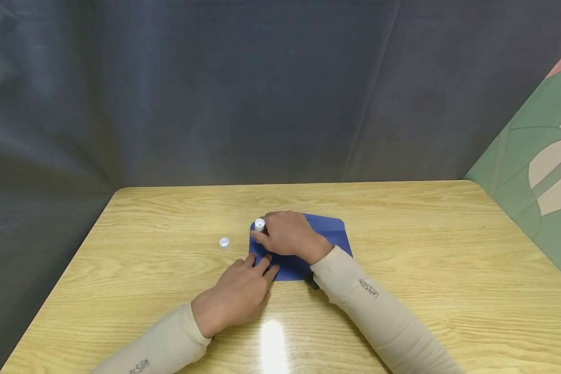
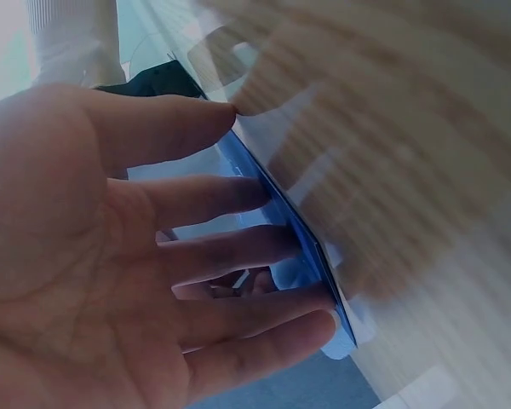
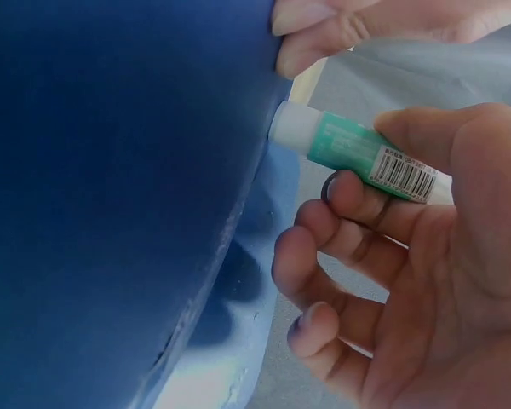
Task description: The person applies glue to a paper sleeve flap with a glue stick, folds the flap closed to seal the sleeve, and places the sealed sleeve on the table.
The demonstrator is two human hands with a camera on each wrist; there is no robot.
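Head view: the desk (image 1: 449, 234) extends right of the central blue sheet (image 1: 334, 228); left hand (image 1: 240, 292), fingers straight, touches the sheet's lower-left edge; right hand (image 1: 290, 234) pinches a tube (image 1: 259, 225).

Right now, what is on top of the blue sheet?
The left hand touches the sheet, and the right hand holds a glue stick end-down against it. What lies directly under the stick's tip or the left hand is covered, so I can't see it.
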